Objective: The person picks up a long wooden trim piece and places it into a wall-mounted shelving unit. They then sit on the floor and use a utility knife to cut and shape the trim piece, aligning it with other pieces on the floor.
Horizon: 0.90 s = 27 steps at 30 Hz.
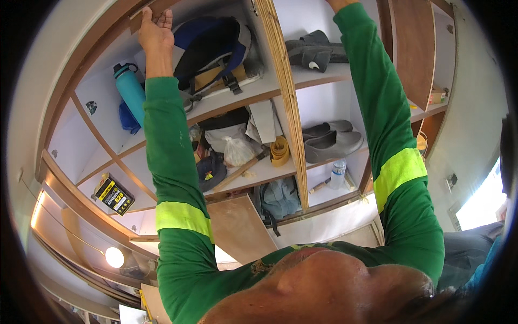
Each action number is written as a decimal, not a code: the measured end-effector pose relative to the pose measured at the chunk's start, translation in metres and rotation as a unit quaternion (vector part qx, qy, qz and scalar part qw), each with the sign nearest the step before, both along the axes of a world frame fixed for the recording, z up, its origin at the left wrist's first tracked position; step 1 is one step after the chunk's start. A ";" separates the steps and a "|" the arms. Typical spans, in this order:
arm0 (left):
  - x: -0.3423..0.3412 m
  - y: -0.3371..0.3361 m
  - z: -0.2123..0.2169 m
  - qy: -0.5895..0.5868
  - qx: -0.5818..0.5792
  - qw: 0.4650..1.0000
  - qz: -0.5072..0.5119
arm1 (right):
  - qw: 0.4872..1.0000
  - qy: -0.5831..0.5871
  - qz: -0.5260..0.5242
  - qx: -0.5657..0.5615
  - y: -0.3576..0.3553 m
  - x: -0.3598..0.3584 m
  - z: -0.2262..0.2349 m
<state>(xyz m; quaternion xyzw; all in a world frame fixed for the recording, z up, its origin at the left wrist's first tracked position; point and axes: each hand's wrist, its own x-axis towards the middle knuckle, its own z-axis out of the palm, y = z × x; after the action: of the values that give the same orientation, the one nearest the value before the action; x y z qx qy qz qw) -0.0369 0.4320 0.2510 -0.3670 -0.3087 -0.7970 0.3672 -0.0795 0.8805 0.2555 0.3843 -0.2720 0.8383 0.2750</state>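
Both my arms in green sleeves with yellow bands reach up to a white shelf unit. My left hand [155, 29] is at the top left, palm showing, fingertips resting against the brown wooden frame [137, 16] above the top shelf; it holds nothing. A blue and black backpack [210, 46] sits just right of it. My right arm runs up past a pair of dark grey boots [315, 51]; its hand is cut off by the picture's top edge. An upright plywood divider [283, 92] stands between my arms.
A teal water bottle [129, 89] stands on the shelf left of my left forearm. Lower shelves hold grey shoes [329, 143], a white plastic bag [237, 151], a yellow roll [279, 151], a clear bottle [338, 173] and a black and yellow box [114, 194]. A loose wooden panel [240, 227] leans below.
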 end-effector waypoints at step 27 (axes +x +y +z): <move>0.463 0.180 -0.675 -0.341 0.428 0.829 -0.115 | 0.621 0.205 0.501 0.567 -0.222 0.262 -0.540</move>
<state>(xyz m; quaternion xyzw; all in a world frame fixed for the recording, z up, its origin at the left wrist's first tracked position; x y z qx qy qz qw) 0.4257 0.6122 -0.4239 0.0892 0.0022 -0.9604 0.2641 0.1829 0.6584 -0.2844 0.7024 -0.3958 0.4252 -0.4112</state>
